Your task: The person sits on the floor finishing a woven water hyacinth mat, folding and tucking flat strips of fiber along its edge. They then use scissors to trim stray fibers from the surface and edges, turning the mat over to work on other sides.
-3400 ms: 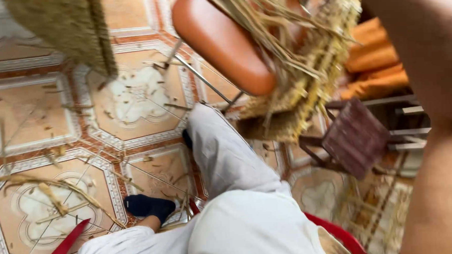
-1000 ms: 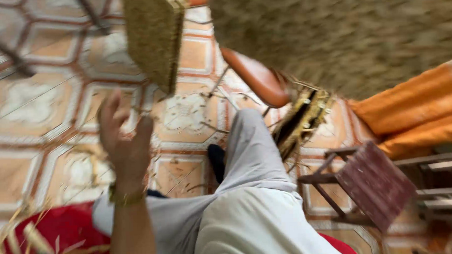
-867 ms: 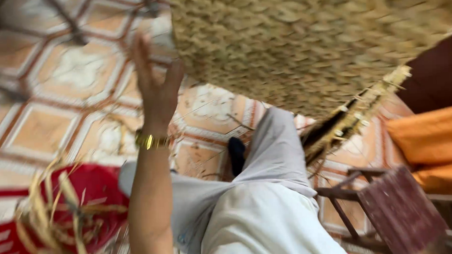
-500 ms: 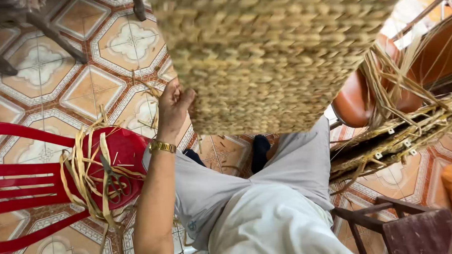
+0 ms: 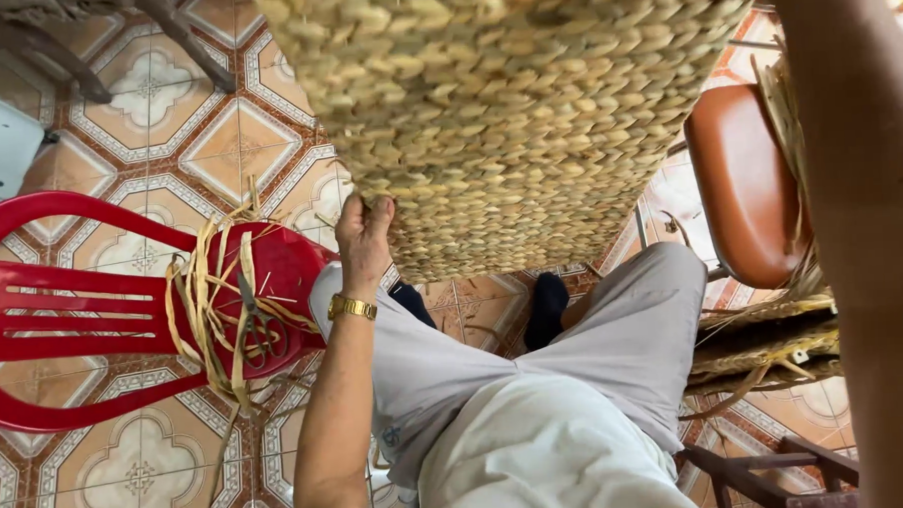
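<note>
Left hand (image 5: 363,230) clamped on the lower edge of the large, closely woven straw panel (image 5: 507,112), apparently well advanced; right hand's grip cannot be told.

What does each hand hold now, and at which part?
The left hand grips the woven straw panel at its lower left corner. The right arm reaches up at the frame's right edge; its hand is out of view.

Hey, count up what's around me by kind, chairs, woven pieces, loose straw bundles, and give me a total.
Chairs: 2, a red plastic chair and a brown padded chair.
Woven straw panels: 1, the woven panel in the left hand grip.
Loose straw bundles: 1, the straw bundle on the red seat.
Total: 4
</note>
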